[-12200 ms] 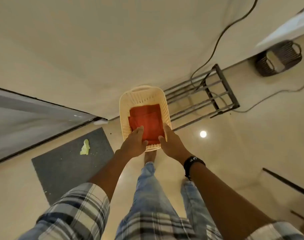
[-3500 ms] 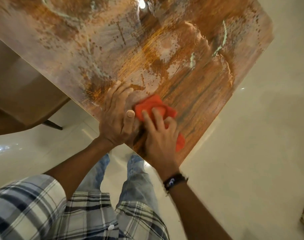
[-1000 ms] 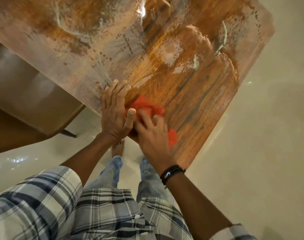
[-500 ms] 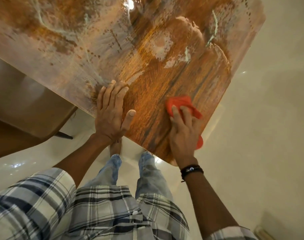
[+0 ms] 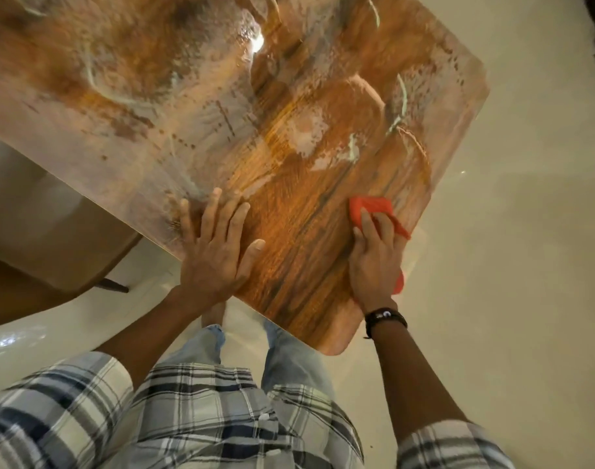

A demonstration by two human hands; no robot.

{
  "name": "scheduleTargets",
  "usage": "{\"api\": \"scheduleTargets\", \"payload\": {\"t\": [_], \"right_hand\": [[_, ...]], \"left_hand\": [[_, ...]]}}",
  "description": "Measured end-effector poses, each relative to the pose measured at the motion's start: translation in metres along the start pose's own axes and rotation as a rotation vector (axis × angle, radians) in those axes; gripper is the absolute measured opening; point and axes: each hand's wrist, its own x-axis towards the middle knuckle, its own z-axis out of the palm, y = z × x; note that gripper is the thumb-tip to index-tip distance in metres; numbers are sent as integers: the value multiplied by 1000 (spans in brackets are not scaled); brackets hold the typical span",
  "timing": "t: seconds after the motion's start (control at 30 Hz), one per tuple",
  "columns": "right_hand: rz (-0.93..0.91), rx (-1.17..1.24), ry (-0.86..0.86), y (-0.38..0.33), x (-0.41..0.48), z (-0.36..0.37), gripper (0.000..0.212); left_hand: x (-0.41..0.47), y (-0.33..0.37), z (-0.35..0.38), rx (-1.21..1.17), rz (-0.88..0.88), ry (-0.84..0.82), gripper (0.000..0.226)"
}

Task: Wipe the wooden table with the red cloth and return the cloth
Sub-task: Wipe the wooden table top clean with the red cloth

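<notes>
A glossy brown wood-grain tabletop [image 5: 289, 272] with rounded corners is seen from above, set at an angle to the view. Pale, chalky smears and streaks are observed over most of its far and left portions, while the near portion between the hands is seen as clean, dark grain. A crumpled red cloth [image 5: 369, 208] is located on the tabletop close to its right edge, pressed flat beneath the right hand [image 5: 374, 258]; part of the cloth is visible ahead of the fingers [image 5: 367, 228] and a further fold is seen beside the heel of the palm, at the table edge. The right fingers are held close together and laid flat upon the cloth, pressing rather than pinching it. A dark wristband [image 5: 386, 316] is noted on the right wrist. The left hand [image 5: 215, 255] is placed palm down on the bare tabletop at its near left edge, well apart from the cloth, with fingers spread and thumb extended; nothing is held by it. A plaid checked shirt [image 5: 194, 411] and light blue jeans [image 5: 289, 353] are visible below. A brown chair seat [image 5: 49, 238] is recorded beneath the left edge of the tabletop, standing on a glossy cream tiled floor [image 5: 509, 265].
</notes>
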Motion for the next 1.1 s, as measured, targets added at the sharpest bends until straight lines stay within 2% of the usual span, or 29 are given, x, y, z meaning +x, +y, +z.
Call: {"api": "scheduleTargets", "payload": {"t": [0.13,0.27,0.37,0.47,0.63,0.73,0.8,0.9,1.0,1.1], "right_hand": [[-330,-25,-94,-33,-3,9,42],[-514,-17,-203,12,-17,-3,48],[-480,11,-159,63,35,-15,43],[-366,22,-81,94,120,-18,35],[-207,14,-46,114,270,-4,36],[-110,16,-42,101,319,0,36],[-158,-12,-22,84,316,2,36],[-377,-23,-11,52,262,3,35],[-555,50,-155,19,169,3,44],[-824,31,-304,8,93,2,56]], "left_hand": [[5,17,1,86,-30,43,65],[36,54,-3,17,-63,42,65],[64,67,-4,-60,-114,1,64],[78,66,4,-65,-189,-26,65],[77,68,13,-77,-256,7,70],[78,69,16,-30,-251,18,71],[79,67,18,-20,-244,11,71],[78,67,17,-45,-244,9,71],[79,68,17,-71,-234,35,72],[78,67,17,-92,-223,52,75]]}}
